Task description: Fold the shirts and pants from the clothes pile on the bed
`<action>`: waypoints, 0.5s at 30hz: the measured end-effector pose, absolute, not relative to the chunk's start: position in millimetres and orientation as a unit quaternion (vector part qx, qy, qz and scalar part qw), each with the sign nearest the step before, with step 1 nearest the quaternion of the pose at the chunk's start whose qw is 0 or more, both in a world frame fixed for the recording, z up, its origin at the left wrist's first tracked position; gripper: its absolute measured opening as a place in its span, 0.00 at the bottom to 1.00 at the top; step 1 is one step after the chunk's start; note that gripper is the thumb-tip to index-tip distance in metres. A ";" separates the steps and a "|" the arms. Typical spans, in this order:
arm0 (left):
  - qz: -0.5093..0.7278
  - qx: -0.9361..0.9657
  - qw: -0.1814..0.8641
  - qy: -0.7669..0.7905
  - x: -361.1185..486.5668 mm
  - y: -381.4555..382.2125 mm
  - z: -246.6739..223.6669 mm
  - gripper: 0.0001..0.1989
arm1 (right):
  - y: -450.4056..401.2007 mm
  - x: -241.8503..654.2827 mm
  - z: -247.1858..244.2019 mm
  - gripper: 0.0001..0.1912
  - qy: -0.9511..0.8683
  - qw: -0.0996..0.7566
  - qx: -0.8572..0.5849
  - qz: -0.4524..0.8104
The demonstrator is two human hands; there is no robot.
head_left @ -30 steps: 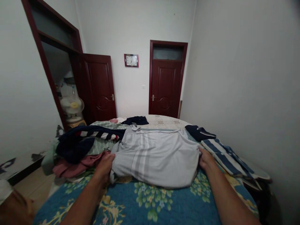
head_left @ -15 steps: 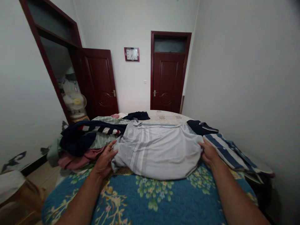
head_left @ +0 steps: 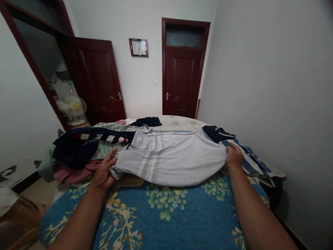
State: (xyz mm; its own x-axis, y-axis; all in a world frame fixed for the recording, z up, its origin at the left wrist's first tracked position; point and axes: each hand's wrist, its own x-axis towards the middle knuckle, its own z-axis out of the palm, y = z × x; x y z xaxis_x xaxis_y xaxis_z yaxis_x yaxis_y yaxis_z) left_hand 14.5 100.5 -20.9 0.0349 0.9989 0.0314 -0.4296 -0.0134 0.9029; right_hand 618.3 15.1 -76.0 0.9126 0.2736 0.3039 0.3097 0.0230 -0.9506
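While the grey shirt [head_left: 179, 159] lies spread across the middle of the bench [head_left: 173, 119], its near side bowed toward the near edge over the blue floral cover [head_left: 161, 225], the two grips differ. Right hand [head_left: 235, 157]: grip closed on the shirt's side, cloth drawn toward the bench's right edge in shallow creases. Left hand [head_left: 104, 172]: fingers spread, grip not closed, at the striped sleeve on the opposite side; it seems to touch the cloth, though the dim view leaves the thumb side uncertain.

Handling note: equal pull from both sides should serve best; with one grip firm and the other slack, the printed bands would likely skew. Matching hold points and light tension would probably smooth the cloth without stretching it.

Surroundings: heaped garments [head_left: 75, 151] along the left edge; dark folded garment [head_left: 217, 134] toward the far part of the right edge; blue-and-white striped garment [head_left: 252, 161] at the right edge, just beside the right hand.

Writing: numerals on the wall clock [head_left: 138, 47], too small to read reliably. No brand or label legible.
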 end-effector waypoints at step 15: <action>0.439 0.603 0.277 0.606 35.8 99.1 -23.4 0.46 | 17.3 578.3 -58.8 0.29 -0.427 0.506 -0.744 0.087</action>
